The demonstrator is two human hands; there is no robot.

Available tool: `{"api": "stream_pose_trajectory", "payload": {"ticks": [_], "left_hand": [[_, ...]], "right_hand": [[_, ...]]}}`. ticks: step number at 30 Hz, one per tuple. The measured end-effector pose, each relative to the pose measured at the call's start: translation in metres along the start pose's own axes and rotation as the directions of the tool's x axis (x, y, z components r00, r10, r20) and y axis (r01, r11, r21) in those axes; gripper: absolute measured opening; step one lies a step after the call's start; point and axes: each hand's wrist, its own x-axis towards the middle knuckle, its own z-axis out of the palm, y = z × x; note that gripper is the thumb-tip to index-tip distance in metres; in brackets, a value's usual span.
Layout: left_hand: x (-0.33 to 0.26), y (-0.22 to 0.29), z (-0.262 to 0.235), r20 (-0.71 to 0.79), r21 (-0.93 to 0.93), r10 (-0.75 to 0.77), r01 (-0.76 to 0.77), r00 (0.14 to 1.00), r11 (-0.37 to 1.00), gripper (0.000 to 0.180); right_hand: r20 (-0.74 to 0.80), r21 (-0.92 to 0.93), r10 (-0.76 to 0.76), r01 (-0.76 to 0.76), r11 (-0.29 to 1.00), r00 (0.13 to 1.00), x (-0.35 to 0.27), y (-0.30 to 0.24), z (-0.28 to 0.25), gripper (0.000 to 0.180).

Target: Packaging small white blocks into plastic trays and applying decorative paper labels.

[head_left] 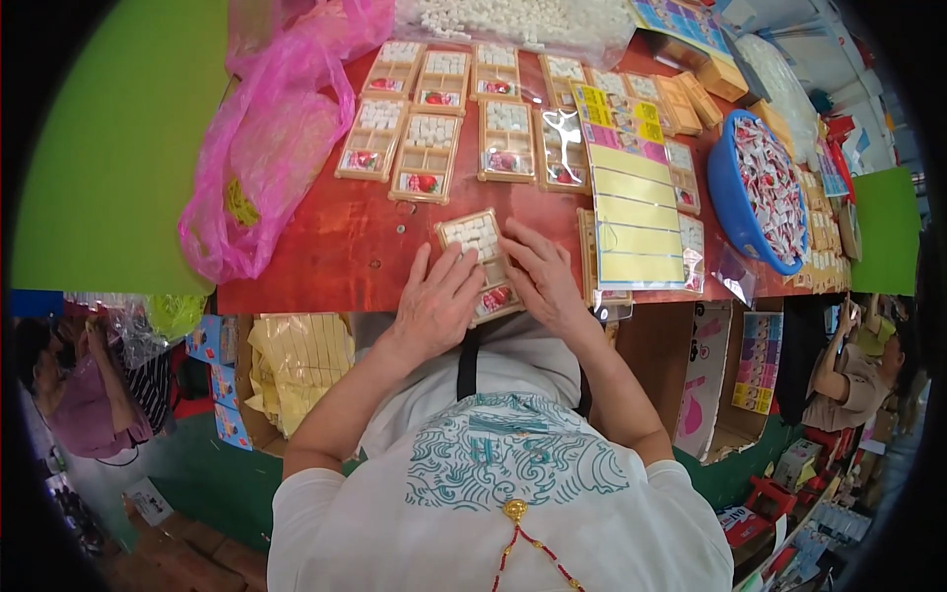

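Observation:
A small divided tan tray lies tilted at the table's front edge, between my two hands. White chunky pieces fill its far part, and a small red-and-white packet sits in a near compartment. My left hand holds the tray's left side, its fingertips over the white pieces. Along the right side, my right hand grips the edge with bent fingers. The thumbs are partly hidden. Just beyond stand several similar filled trays in rows on the red table.
A pink plastic bag lies at the left. Clear bagging with many white pieces is at the back. Yellow label sheets cover trays at right, beside a blue basin of small packets. Below the table, a carton holds yellow sheets.

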Motion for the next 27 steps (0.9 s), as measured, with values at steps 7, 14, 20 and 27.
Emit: {"api": "stream_pose_trajectory", "payload": {"ticks": [7,14,20,27], "left_hand": [[-0.003,-0.005,-0.003,0.091,-0.021,-0.069,0.071,0.994,0.997,0.049],[-0.002,-0.005,-0.008,0.18,0.01,-0.014,0.013,0.984,1.0,0.071],[-0.01,-0.017,-0.008,0.228,0.132,-0.048,0.019,0.973,0.991,0.071],[-0.003,-0.018,-0.016,0.223,0.065,-0.058,0.044,0.973,0.997,0.068]], "right_hand": [[0.143,-0.205,-0.11,0.138,0.969,0.984,-0.015,-0.022,0.015,0.052],[0.142,-0.232,-0.114,0.145,0.962,0.983,-0.019,-0.025,0.004,0.065],[0.1,-0.3,-0.139,0.163,0.94,0.985,-0.018,-0.035,0.021,0.068],[-0.246,-0.468,-0.069,-0.056,0.882,0.967,-0.06,-0.022,-0.046,0.055]]}}
